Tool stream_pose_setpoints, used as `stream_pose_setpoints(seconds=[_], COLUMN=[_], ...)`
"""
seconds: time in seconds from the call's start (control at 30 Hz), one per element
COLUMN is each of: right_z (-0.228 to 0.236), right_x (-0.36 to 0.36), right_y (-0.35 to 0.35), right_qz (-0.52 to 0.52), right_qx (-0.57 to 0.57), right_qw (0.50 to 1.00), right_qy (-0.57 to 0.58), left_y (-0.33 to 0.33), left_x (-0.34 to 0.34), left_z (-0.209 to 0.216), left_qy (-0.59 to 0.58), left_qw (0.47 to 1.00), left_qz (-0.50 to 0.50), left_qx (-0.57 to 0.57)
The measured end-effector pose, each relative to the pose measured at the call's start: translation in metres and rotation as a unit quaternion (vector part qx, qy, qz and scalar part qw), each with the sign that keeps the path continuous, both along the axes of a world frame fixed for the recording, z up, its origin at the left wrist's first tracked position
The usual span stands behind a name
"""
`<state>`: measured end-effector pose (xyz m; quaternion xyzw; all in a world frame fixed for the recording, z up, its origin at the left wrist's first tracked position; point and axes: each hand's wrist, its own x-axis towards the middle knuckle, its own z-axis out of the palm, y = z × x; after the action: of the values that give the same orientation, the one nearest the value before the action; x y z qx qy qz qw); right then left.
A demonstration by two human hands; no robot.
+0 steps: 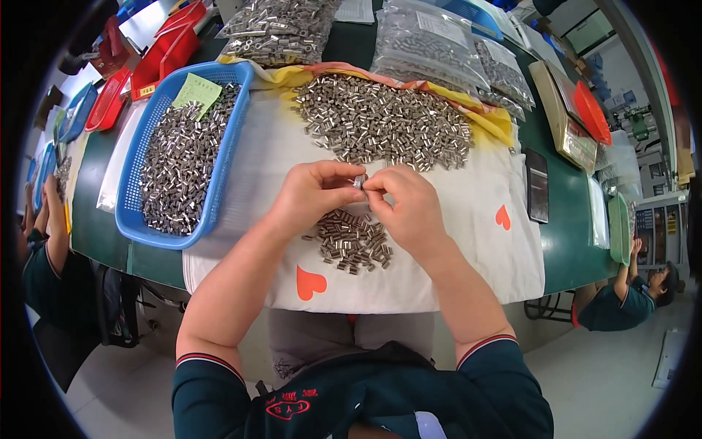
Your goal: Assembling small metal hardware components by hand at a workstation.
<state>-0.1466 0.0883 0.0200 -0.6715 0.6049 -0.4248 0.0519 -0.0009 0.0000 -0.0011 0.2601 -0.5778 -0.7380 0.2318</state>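
Above the white cloth (475, 271), my left hand (311, 194) pinches a small shiny metal cylinder (359, 181) between thumb and forefinger. From the other side, my right hand (409, 208) comes up against the piece, its thumb and fingers closed at the right end; the fingertips partly hide the piece. Just below both hands lies a small pile of short metal cylinders (355, 241). Beyond them spreads a larger heap of similar cylinders (387, 121), reaching to the cloth's yellow and orange far border (493, 124).
A blue plastic basket (131, 172) of metal pieces with a yellow-green note (196, 95) stands left. Filled plastic bags (428, 47) line the back. A dark phone (537, 186) lies right, on the green table (567, 252). Other people (621, 304) sit at both sides.
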Motion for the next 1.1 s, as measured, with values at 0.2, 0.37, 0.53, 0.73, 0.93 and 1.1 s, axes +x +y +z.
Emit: stream_pose_setpoints(seconds=[0.2,0.37,0.53,0.73,0.93,1.1], right_z=[0.007,0.013,0.000,-0.015,-0.019,-0.015], right_x=[-0.003,-0.022,-0.056,-0.031,-0.026,-0.028], right_y=[0.004,0.003,-0.002,-0.018,-0.019,-0.014], right_qz=[0.013,0.033,-0.055,-0.132,-0.144,-0.142], right_qx=[0.091,0.229,0.179,0.125,0.155,0.149], right_qw=[0.983,0.944,0.947,0.981,0.974,0.975], right_qy=[-0.159,-0.235,-0.261,0.071,0.079,0.087], left_y=[-0.002,0.000,0.010,0.012,0.009,0.011], left_x=[0.001,0.002,-0.005,-0.005,-0.005,-0.004], left_z=[0.002,-0.001,0.006,0.004,0.011,0.009], left_qy=[-0.003,0.007,-0.073,-0.050,-0.080,-0.059], left_qw=[1.000,0.997,0.985,0.933,0.934,0.921], left_qz=[-0.019,-0.069,-0.091,-0.108,-0.124,-0.133], left_qx=[-0.005,0.027,-0.128,-0.339,-0.325,-0.360])
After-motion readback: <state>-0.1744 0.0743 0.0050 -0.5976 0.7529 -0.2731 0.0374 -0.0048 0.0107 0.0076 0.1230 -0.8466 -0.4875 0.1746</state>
